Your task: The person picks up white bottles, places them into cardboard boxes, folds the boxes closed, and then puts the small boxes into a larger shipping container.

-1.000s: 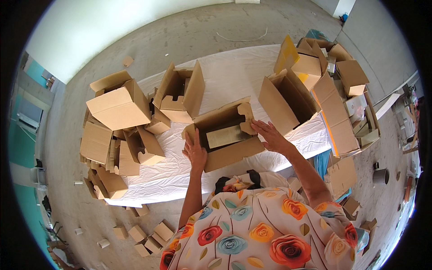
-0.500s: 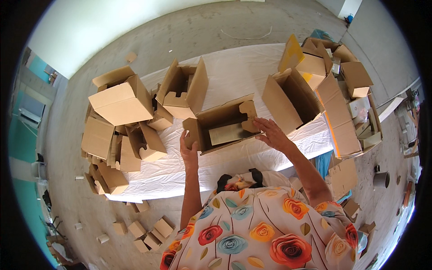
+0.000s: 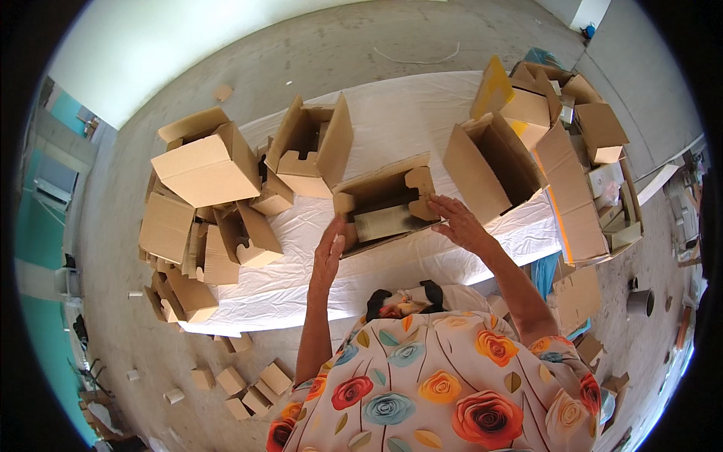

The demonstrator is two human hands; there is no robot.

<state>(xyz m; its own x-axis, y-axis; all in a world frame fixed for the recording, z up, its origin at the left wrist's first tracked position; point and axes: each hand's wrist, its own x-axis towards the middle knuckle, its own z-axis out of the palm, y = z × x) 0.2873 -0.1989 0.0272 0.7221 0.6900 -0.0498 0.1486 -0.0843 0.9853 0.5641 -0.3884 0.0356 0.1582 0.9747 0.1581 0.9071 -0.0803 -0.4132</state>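
An open brown cardboard box (image 3: 380, 179) lies in front of me near the table's front edge, its opening facing up. A pale panel (image 3: 382, 224) shows at its bottom. My left hand (image 3: 328, 252) presses its stretched fingers along the box's left end, below a notched end flap (image 3: 344, 203). At the right end, my right hand (image 3: 456, 224) lays its extended fingers against the edge beside another notched flap (image 3: 419, 183). The fingertips of my left hand are partly hidden by the box end.
Open boxes stand at back left (image 3: 311, 143) and right (image 3: 493, 162) on the white-covered table (image 3: 392, 113). More boxes pile up at the left (image 3: 203, 166). A large carton (image 3: 568, 196) full of packages is at far right. Small boxes (image 3: 256, 395) lie on the floor.
My left hand has moved right against the box's left end, and the left end flap now sits further inward. My right hand keeps its place on the right end.
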